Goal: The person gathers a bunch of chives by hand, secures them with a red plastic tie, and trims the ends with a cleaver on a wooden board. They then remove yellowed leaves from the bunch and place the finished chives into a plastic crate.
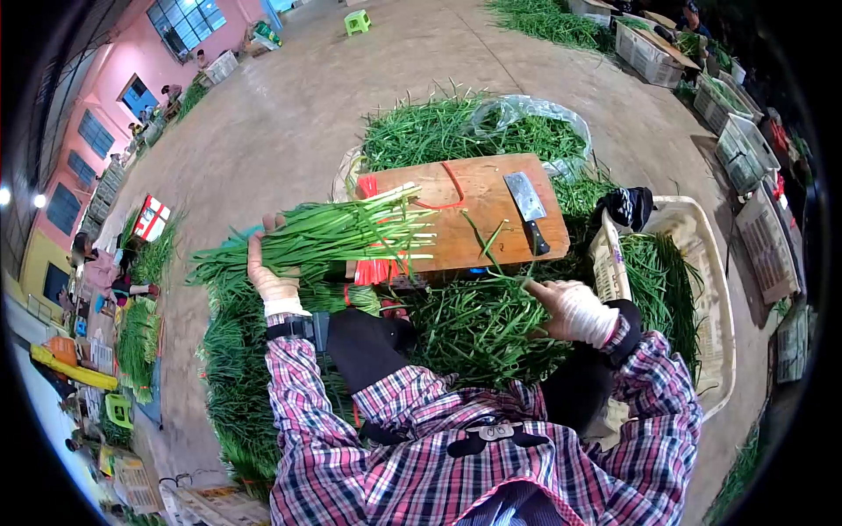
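My left hand [270,267], wrapped in tape, is closed around a bunch of long green stalks [324,232] whose pale ends lie over the left part of a wooden board [482,188]. Red ties [375,270] hang at the board's left edge. On the board's right side rests a cleaver [528,209] with a black handle. Over the loose green stalks [482,324] below the board is my right hand [566,309], also wrapped; its fingers point left and touch the stalks, and whether it grips any is unclear.
A pale plastic crate [715,307] with greens stands at the right. Behind the board is a clear bag [535,114] around more greens. A green stool [357,22] stands far off. Several people sit along the left wall; more crates line the right.
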Available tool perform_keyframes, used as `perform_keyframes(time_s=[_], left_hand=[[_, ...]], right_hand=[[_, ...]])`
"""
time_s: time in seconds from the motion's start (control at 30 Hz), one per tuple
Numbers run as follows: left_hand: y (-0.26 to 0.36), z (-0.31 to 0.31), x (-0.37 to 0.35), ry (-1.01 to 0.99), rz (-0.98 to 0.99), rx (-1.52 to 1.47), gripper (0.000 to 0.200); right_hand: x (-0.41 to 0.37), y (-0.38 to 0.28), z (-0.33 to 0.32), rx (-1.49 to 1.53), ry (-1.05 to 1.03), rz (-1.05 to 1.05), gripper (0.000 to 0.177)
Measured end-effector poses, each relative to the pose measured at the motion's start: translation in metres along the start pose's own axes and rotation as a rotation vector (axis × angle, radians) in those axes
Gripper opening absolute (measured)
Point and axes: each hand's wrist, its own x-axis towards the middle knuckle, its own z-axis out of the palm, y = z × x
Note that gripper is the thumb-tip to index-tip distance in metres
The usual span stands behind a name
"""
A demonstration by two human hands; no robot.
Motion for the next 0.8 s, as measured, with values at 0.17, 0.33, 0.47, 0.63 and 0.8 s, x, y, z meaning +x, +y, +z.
perform_keyframes(time_s=[0.17, 0.33, 0.47, 0.63, 0.8], left_hand=[[-0.019, 0.006, -0.018, 0.005, 0.015, -0.020, 0.017], [-0.047, 0.014, -0.042, -0.036, 0.059, -0.027, 0.020], [-0.058, -0.005, -0.042, 0.039, 0.065, -0.062, 0.026], [-0.056, -0.027, -0.030, 0.122, 0.117, 0.019, 0.035], [-0.042, -0.035, -0.020, 0.261, 0.147, -0.083, 0.038]], right_hand=[[0.056, -0.068, 0.023, 1.293, 0.115, 0.222, 0.084], [0.124, -0.105, 0.060, 1.957, 0.273, 0.321, 0.050], [0.127, -0.108, 0.059, 1.970, 0.176, 0.130, 0.021], [0.067, -0.075, 0.046, 1.862, -0.201, -0.198, 0.026], [0.014, -0.007, 0.054, 1.300, -0.618, 0.217, 0.028]])
